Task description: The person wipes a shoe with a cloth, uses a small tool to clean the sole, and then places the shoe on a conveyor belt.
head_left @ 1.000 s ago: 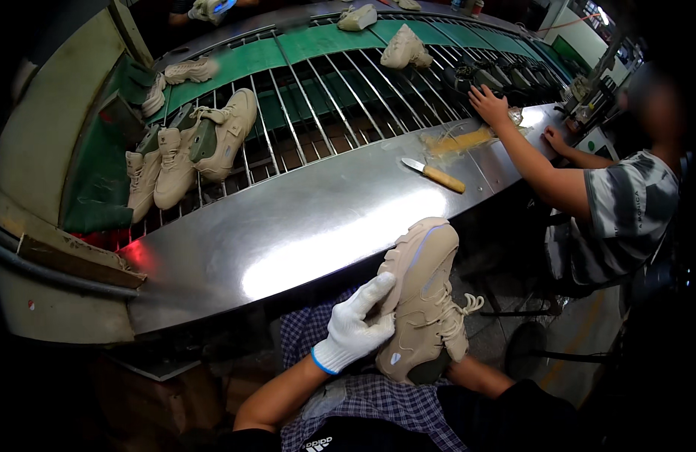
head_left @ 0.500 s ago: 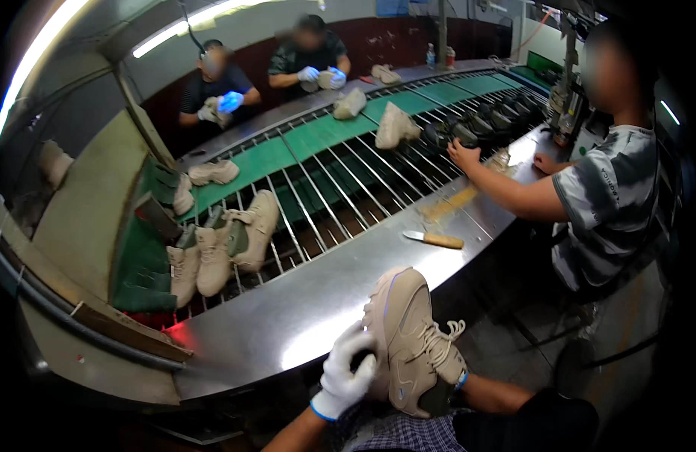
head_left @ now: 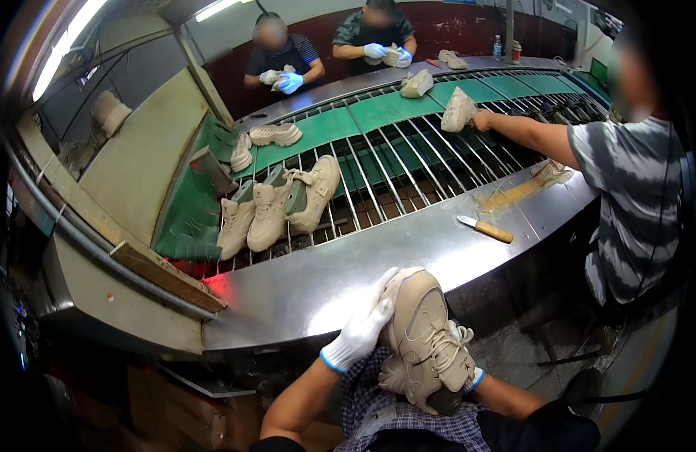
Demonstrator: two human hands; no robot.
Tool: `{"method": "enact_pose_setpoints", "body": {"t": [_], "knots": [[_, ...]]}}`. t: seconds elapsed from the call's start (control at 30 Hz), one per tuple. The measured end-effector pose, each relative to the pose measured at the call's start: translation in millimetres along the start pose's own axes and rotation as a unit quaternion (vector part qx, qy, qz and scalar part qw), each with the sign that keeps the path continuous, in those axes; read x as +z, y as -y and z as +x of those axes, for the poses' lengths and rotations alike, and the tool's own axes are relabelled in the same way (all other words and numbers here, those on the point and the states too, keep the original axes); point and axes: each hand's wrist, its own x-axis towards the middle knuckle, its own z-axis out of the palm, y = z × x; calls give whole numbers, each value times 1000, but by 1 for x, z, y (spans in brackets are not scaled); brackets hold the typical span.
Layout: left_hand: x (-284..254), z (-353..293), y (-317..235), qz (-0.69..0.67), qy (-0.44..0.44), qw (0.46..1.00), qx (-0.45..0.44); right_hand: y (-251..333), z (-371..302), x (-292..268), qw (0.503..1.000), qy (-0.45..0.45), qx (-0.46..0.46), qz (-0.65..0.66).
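Observation:
A beige lace-up sneaker is held over my lap, toe up and its upper facing me. My left hand, in a white knit glove with a blue cuff, presses along the sole edge beside the toe. Behind the laces, my right hand supports the shoe from the far side; only its glove cuff and a bit of white glove show. The sneaker covers most of its fingers.
A steel ledge bears a wooden-handled knife. Beyond it runs a roller conveyor with a green belt, carrying beige sneakers. A co-worker sits at right; two gloved people work opposite.
My view has turned, shifting the bench rightward. My left hand has moved up the sole towards the toe, its fingers now flatter. The right co-worker's hand has reached the beige shoe on the conveyor.

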Motion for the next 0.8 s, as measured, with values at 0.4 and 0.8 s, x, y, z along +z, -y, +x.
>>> {"method": "enact_pose_setpoints", "body": {"t": [0.4, 0.8], "knots": [[-84, -22, 23, 162, 19, 970, -180, 29, -70, 249, 460, -8, 103, -882], [-73, 2, 19, 134, 48, 964, -224, 30, 15, 170, 293, -47, -237, -925]]}}
